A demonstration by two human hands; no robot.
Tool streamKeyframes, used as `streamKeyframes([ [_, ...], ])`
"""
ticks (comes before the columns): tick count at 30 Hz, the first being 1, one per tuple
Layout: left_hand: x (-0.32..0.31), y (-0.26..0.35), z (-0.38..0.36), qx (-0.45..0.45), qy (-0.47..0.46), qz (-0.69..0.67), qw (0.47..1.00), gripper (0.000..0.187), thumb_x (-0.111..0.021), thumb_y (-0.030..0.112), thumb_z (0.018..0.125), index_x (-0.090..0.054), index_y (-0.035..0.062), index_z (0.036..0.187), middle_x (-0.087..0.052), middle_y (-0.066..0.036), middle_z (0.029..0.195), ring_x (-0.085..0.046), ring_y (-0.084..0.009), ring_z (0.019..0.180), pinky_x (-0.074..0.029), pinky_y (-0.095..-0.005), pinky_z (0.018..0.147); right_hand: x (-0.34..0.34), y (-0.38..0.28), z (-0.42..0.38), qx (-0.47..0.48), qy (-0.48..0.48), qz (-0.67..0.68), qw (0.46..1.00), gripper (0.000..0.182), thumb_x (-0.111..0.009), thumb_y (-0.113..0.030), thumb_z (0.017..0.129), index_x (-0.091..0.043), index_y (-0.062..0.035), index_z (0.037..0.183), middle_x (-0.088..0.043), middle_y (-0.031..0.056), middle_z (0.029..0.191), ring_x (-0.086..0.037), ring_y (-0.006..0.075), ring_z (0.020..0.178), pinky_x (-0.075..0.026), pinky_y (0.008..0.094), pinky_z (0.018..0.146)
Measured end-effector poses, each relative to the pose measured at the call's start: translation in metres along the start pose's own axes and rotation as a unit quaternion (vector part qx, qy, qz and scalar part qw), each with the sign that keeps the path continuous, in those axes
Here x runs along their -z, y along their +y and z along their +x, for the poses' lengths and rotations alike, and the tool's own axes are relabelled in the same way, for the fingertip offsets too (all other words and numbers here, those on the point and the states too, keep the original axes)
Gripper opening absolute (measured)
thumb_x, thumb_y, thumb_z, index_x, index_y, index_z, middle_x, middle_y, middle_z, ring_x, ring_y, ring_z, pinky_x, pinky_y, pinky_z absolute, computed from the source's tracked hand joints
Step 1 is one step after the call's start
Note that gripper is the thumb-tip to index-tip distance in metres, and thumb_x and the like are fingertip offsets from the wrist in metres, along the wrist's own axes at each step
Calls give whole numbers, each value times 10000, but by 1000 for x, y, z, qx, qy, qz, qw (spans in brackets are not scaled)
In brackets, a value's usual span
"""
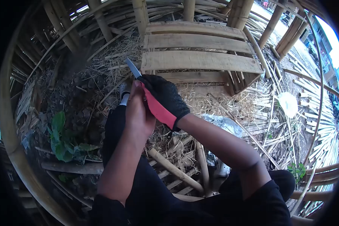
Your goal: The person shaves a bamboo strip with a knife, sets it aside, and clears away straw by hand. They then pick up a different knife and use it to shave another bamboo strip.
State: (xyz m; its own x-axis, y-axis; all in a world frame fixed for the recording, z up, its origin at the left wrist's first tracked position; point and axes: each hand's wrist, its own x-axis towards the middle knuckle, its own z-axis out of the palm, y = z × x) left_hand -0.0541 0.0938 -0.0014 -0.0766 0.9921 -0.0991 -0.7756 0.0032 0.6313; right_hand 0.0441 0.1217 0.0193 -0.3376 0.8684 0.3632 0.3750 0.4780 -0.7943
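Note:
A knife's grey blade (133, 67) points up and away, its handle hidden by my hands. My right hand (162, 92), in a black glove with a red underside (158, 109), is closed around the handle. My bare left hand (136, 107) is pressed against the glove's red side, thumb upward near the base of the blade. Its fingers are curled and partly hidden, so what they grip does not show. Just beyond both hands stands a slatted wooden crate (199, 60), turned so that its slats face up.
Cut bamboo pieces (175, 171) and straw lie between my legs. Clear plastic (224, 124) is right of my hands, and a leafy plant (60, 137) is at left. Bamboo posts (140, 15) stand behind the crate. Many split sticks (320, 124) cover the right side.

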Motion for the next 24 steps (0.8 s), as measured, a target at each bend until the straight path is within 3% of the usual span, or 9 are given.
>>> streamKeyframes([
  [7,30,7,2,18,123,-69,990,135,-586,201,1002,-685,118,1043,-677,10,936,-662,-112,765,-550,-261,697,-52,1,-12,-8,-35,140,990,515,-525,-337,1009,-464,-6,1399,-514,286,1346,-505,397,1280,-421,408,1046],
  [10,34,11,5,-18,61,-59,996,145,-618,231,987,-692,106,977,-684,-2,951,-665,-118,807,-544,-272,697,-72,10,-5,124,75,-34,989,574,-598,-372,966,-498,45,1347,-478,342,1355,-483,484,1253,-407,468,1043],
  [13,48,6,12,-12,91,-56,994,151,-618,254,987,-677,116,1008,-688,-10,992,-665,-131,902,-533,-296,694,-51,6,-8,88,127,-4,988,674,-640,-420,933,-420,-31,1438,-400,317,1437,-462,432,1307,-408,439,1061],
  [15,41,18,9,-12,164,34,986,172,-609,282,991,-647,131,1063,-676,5,1013,-652,-144,968,-519,-328,722,-19,9,-10,30,220,-140,965,916,-732,-572,803,-376,-69,1480,-294,330,1507,-366,500,1360,-352,502,1100],
  [17,37,31,13,-28,232,119,965,206,-600,310,994,-618,146,1118,-665,19,1034,-639,-156,1034,-504,-359,749,-4,55,-13,-114,103,-388,909,1145,-714,-766,643,-353,-113,1513,-229,335,1542,-229,548,1412,-219,642,1119],
  [19,42,43,16,-83,211,111,968,148,-633,258,978,-626,144,1073,-666,28,1022,-633,-136,1050,-491,-325,692,-10,117,-34,-228,-55,-427,873,1159,-678,-821,615,-357,-173,1520,-197,281,1578,-192,527,1436,-187,739,1056],
  [22,44,46,16,-88,208,109,968,155,-613,258,990,-633,140,1088,-670,16,1029,-630,-136,1023,-487,-311,656,-68,262,-82,-352,-112,-414,832,990,-733,-745,614,-461,-282,1447,-227,189,1598,-261,471,1423,-208,704,1061],
  [23,46,45,14,-81,208,106,969,166,-608,252,994,-634,138,1111,-674,6,1037,-632,-141,995,-483,-314,648,-80,281,-105,-327,-79,-447,829,874,-749,-679,650,-511,-298,1400,-300,143,1568,-313,437,1394,-216,693,1051],
  [24,47,46,12,-80,207,108,969,166,-608,252,994,-634,138,1111,-674,6,1037,-632,-141,995,-483,-314,648,-77,247,-104,-304,-80,-519,795,684,-765,-595,680,-633,-278,1271,-521,136,1405,-508,410,1256,-380,631,977],
])
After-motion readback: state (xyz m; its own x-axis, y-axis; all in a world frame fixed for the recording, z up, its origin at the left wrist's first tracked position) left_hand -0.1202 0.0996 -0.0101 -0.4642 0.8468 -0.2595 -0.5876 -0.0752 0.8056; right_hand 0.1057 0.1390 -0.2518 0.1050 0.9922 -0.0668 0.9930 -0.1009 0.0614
